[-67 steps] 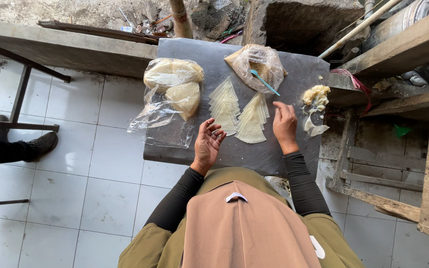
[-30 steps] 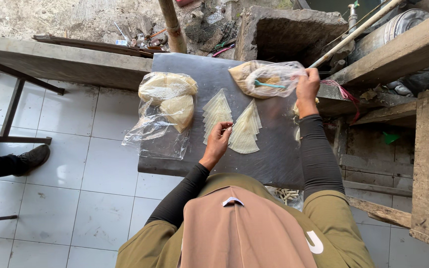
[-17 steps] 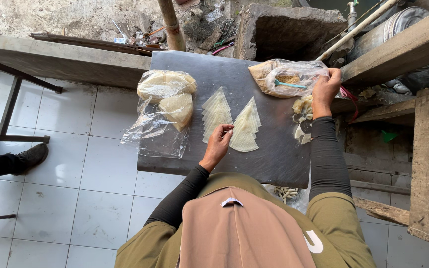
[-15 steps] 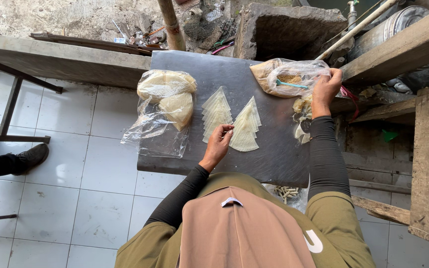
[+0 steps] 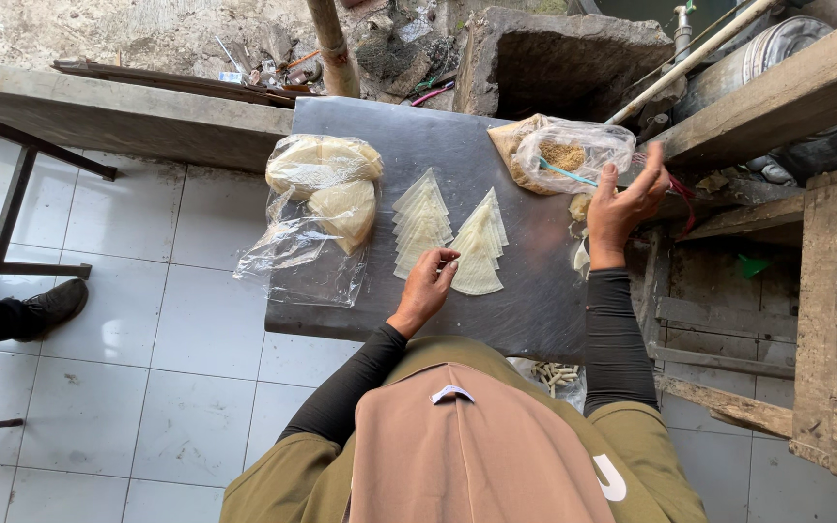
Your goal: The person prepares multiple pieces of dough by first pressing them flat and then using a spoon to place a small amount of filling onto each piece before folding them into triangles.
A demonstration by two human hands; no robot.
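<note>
My right arm reaches up the right of centre, sleeve dark, right hand (image 5: 625, 206) raised with fingers spread and loosely curled, grasping nothing, just beside the filling bag (image 5: 562, 155). My left arm bends in at centre; left hand (image 5: 427, 288) rests on the board (image 5: 525, 300), fingertips pinched at the edge of the right wrapper fan (image 5: 478, 254), though I cannot tell whether they grip a sheet. My head cloth hides the board's near edge. A second fan (image 5: 420, 221) lies just left. At upper left of the board sits a clear bag of wrappers (image 5: 325, 194). A shoe (image 5: 50, 305) shows at far left.
</note>
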